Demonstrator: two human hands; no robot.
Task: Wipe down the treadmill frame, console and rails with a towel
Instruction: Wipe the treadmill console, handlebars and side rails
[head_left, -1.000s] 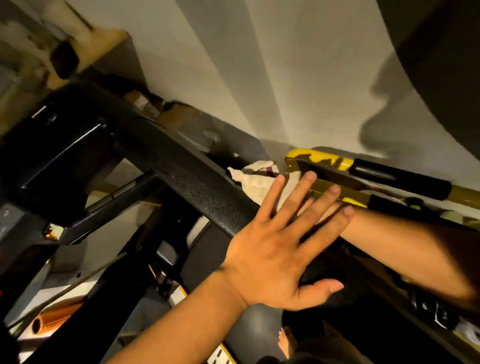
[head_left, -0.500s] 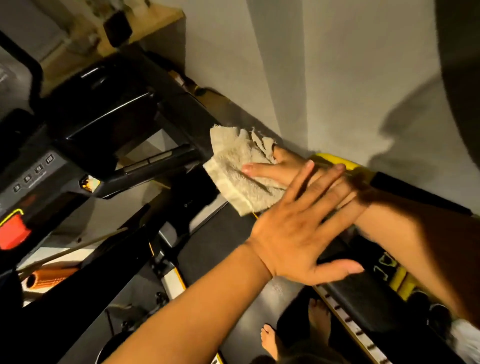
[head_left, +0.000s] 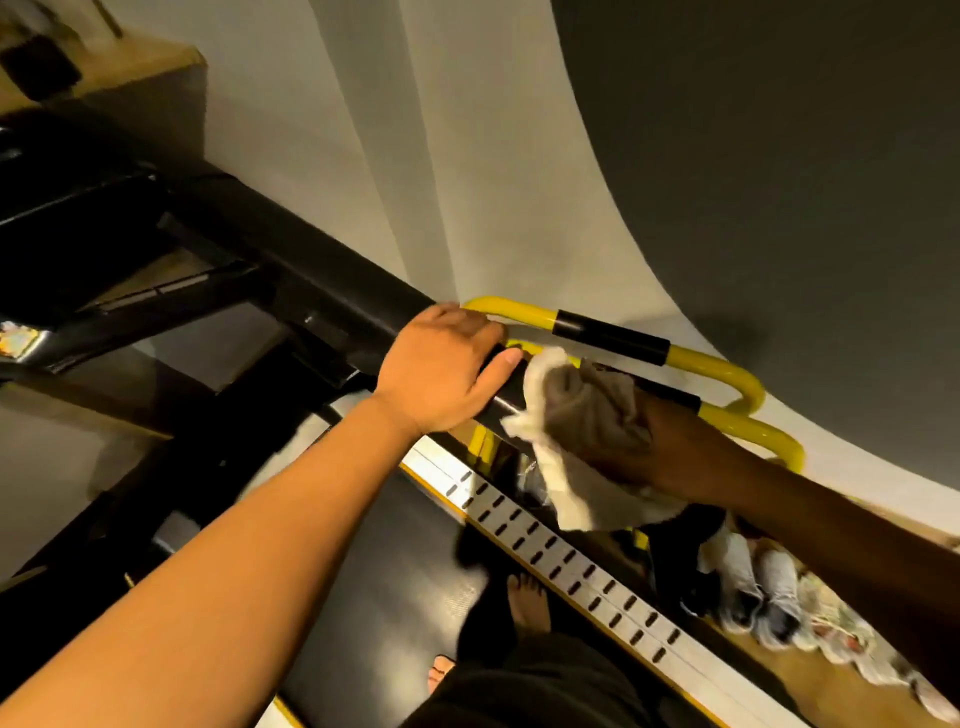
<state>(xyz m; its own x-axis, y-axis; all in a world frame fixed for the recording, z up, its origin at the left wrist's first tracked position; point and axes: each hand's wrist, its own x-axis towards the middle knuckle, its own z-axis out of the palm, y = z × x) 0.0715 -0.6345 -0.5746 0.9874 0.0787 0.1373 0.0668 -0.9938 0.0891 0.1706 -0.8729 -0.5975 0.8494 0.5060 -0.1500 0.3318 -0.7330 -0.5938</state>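
My left hand, flat and spread half a second ago, now wraps the black rail. My right hand has carried the bunched towel down beside it, so I judge the rail wipe is starting.

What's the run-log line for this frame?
phase: wiping rail | left hand: gripping black handrail | right hand: holding towel against rail end | yellow bar: untouched
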